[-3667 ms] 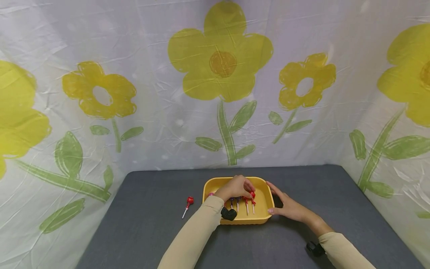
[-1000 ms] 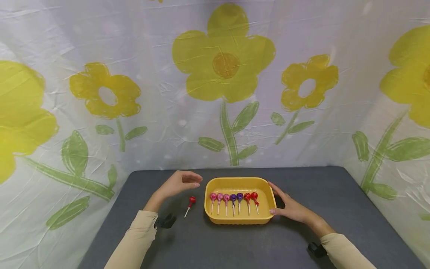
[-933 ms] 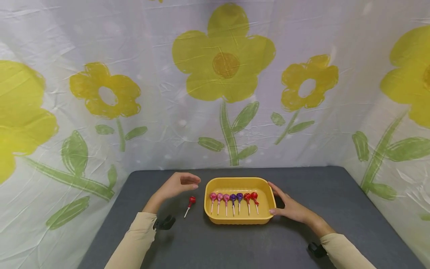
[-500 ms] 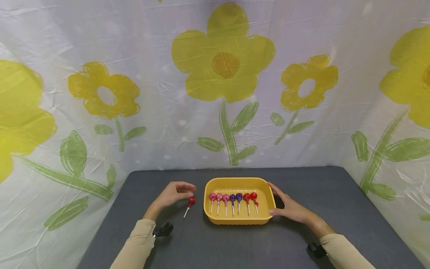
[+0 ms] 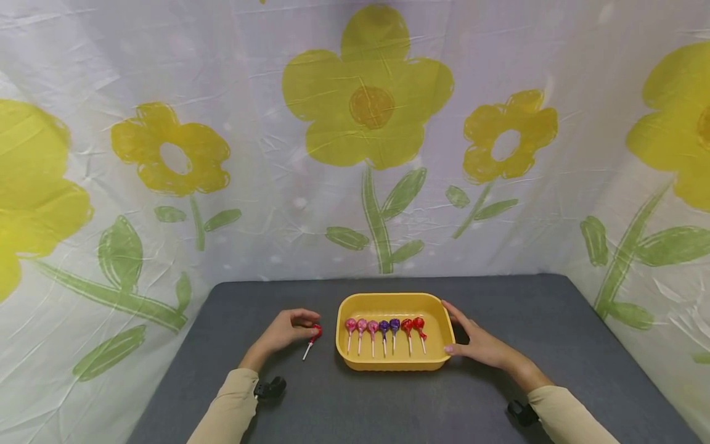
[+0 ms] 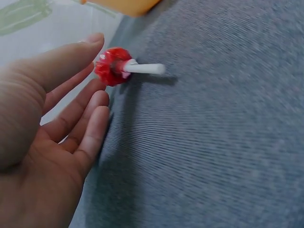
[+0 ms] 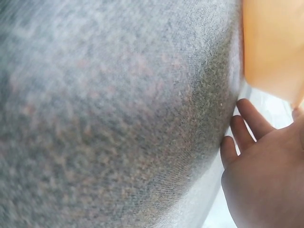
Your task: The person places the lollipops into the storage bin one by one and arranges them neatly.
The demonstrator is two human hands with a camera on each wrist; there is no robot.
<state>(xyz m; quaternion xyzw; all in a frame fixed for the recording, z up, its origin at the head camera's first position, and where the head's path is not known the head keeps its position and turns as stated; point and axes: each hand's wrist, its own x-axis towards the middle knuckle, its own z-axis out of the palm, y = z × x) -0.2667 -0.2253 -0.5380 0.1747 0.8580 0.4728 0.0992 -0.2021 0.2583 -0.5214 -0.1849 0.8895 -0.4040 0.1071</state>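
Note:
A red-wrapped lollipop point(image 5: 316, 332) with a white stick lies on the dark table, left of a yellow tray point(image 5: 355, 364). My left hand point(image 5: 283, 330) is right at its candy end. In the left wrist view the thumb and loosely bent fingers point(image 6: 95, 123) stand apart on either side of the red head point(image 6: 111, 66). My right hand point(image 5: 482, 344) touches the tray's right end, thumb near the front corner and forefinger toward the back one. Inside the tray lies a row of lollipops: pink point(image 5: 362, 325), purple point(image 5: 394, 325) and red point(image 5: 418, 324), sticks toward me.
The grey cloth-like table top point(image 5: 399, 407) reaches back to a white curtain point(image 5: 266, 216) printed with yellow flowers. More of this curtain hangs at both sides. Black wrist cameras point(image 5: 270, 388) sit on both wrists.
My left hand left the tray's row of lollipops, moved left over the table, then came down to the loose red lollipop. The right hand stays at the tray's end.

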